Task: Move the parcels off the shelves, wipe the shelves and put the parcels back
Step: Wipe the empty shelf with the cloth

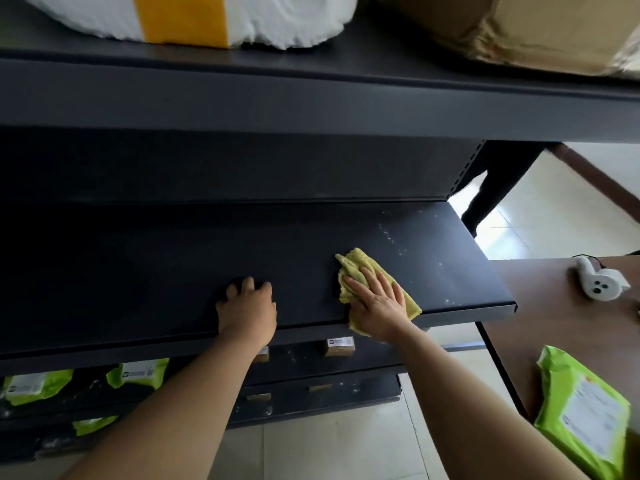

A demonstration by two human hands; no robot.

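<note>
The yellow-green cloth (355, 268) lies on the dark middle shelf (138, 265), near its front edge, and one corner of it hangs a little over this edge. The right hand (377, 301) lies flat on the cloth with straight fingers, a little spread; it presses the cloth and does not grip it. To the left of this hand, a little apart from the cloth, the left hand (247, 306) rests on the same shelf with loosely bent fingers, the fingertips on the surface, and it holds nothing. Beyond the right hand and to its right, white specks (391, 237) are on the shelf.

Above both hands is the upper shelf (311, 98), which carries a white foam parcel (86, 15) with a yellow band and, further right, a brown parcel (519, 26). Below the hands are lower shelves with green parcels (138, 374) under the left forearm and a small brown box (339, 346) under the right wrist.

To the right of the right hand stands a brown desk (554, 323). On it lie a green parcel with a white label (585, 417), close to the right forearm, and further away a white device (601, 284) with a cable.
</note>
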